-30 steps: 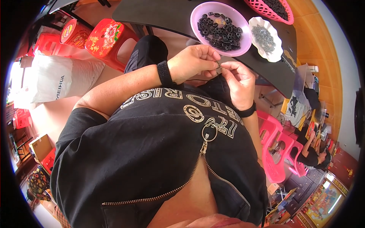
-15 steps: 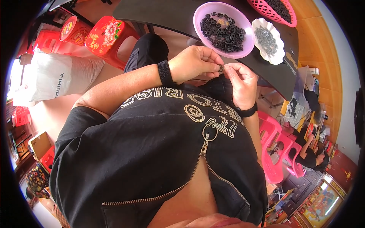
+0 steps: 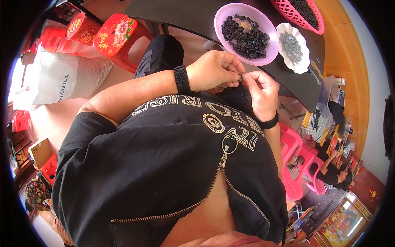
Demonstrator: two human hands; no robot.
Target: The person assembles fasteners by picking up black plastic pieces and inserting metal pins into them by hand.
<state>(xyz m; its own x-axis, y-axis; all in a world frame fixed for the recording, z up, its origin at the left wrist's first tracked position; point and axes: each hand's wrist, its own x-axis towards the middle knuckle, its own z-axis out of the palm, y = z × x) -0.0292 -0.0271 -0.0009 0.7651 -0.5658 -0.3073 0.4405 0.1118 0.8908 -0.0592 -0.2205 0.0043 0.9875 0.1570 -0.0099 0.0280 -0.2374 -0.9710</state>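
Just short of the table's near edge, my left hand (image 3: 216,71) and my right hand (image 3: 262,92) meet fingertip to fingertip. Pinched between them is a small dark piece (image 3: 240,77), mostly covered by the fingers, so its exact shape is hard to make out. Beyond my hands stands a pale purple bowl (image 3: 271,60) with many small black oval parts (image 3: 247,39) in it. To its right, a white wavy-rimmed dish (image 3: 303,66) holds a heap of small clear or silvery pieces (image 3: 291,47).
A pink perforated basket (image 3: 284,10) of black parts sits at the far right of the dark table (image 3: 185,12). Left are a red flowered stool (image 3: 115,37) and a large white sack (image 3: 61,78). Pink chairs (image 3: 293,164) and another person (image 3: 333,171) are at right.
My hands stay together on the small dark piece, with slight finger movement. The whole view has shifted a little, so the bowl and dish appear slightly lower and further right.
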